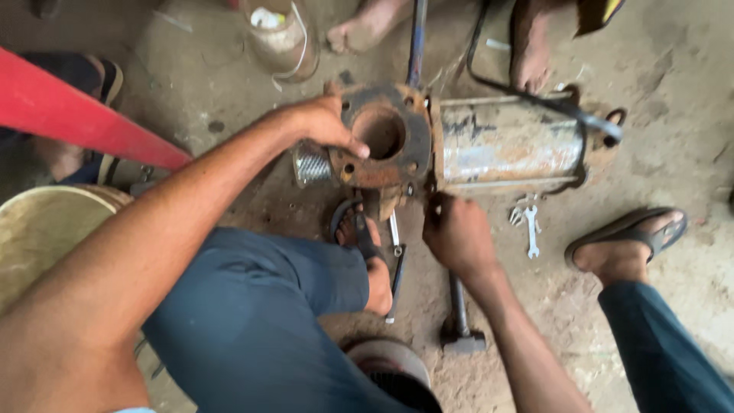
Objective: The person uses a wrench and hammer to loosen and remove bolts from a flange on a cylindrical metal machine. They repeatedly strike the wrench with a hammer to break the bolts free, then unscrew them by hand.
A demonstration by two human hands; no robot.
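A rusty round flange (382, 136) with a central hole sits at the end of a grey metal cylinder (508, 144) lying on the dirt floor. My left hand (321, 122) grips the flange's left rim, thumb on its face. Below the joint between flange and cylinder, my right hand (456, 233) is closed around something small at the lower edge; what it holds is hidden by the fingers. A ribbed silver part (312, 164) sticks out left of the flange.
A small wrench (532, 229) lies right of my right hand and a hammer (461, 321) below it. My sandalled feet (363, 245) (627, 245) flank the work. Another person's bare feet (527, 46) stand behind the cylinder. A red bar (76, 115) crosses at left; a bucket (279, 34) stands behind.
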